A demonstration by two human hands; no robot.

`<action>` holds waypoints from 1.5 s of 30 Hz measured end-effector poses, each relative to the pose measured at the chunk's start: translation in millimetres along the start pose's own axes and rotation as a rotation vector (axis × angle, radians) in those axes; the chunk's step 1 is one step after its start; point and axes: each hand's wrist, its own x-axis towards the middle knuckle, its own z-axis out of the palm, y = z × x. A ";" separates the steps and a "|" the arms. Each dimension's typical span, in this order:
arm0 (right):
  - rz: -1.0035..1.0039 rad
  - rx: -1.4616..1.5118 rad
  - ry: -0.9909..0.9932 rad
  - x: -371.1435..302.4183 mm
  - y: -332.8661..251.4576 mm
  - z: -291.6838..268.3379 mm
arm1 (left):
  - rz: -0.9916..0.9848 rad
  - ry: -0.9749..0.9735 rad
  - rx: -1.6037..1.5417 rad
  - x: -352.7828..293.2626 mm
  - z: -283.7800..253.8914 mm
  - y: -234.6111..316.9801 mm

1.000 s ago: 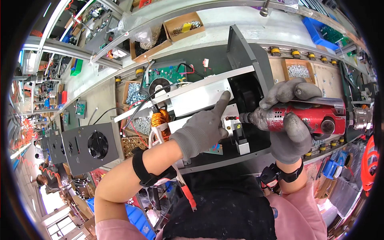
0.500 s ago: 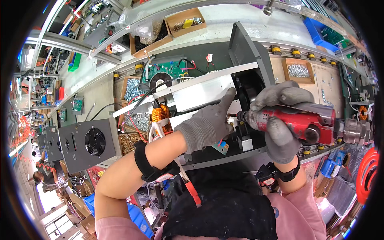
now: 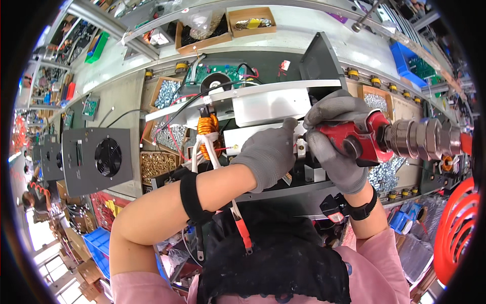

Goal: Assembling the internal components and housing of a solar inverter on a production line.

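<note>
In my gloved right hand is a red pneumatic screwdriver with a large metal hose fitting at its rear. It lies nearly level, its tip pointing left into an open dark metal chassis. My gloved left hand rests over the chassis with its fingers bent near the tool tip; what they pinch, if anything, is hidden. Behind the left fingers stands a silver metal block. Left of that hand are an orange wire-wound coil with white leads and a green circuit board.
Trays of blue-silver screws and brass-coloured fasteners sit on the left, near a dark panel with a fan. Cardboard boxes of parts stand at the back. A red coiled air hose hangs at right.
My left index finger, stretched out before, is now bent toward the tool tip. The screwdriver has swung so its rear fitting points more toward the view's right. The view has shifted slightly.
</note>
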 end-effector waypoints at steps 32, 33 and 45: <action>0.068 0.070 0.043 -17.1 8.2 -2.4 | 0.307 0.040 0.421 13.2 -54.0 -1.2; 0.056 0.064 0.071 -18.4 6.9 -1.2 | 0.395 0.065 0.325 18.7 -52.2 -6.5; 0.014 0.121 0.178 -23.4 6.2 11.8 | 0.693 0.626 -0.058 -37.4 -106.7 -13.8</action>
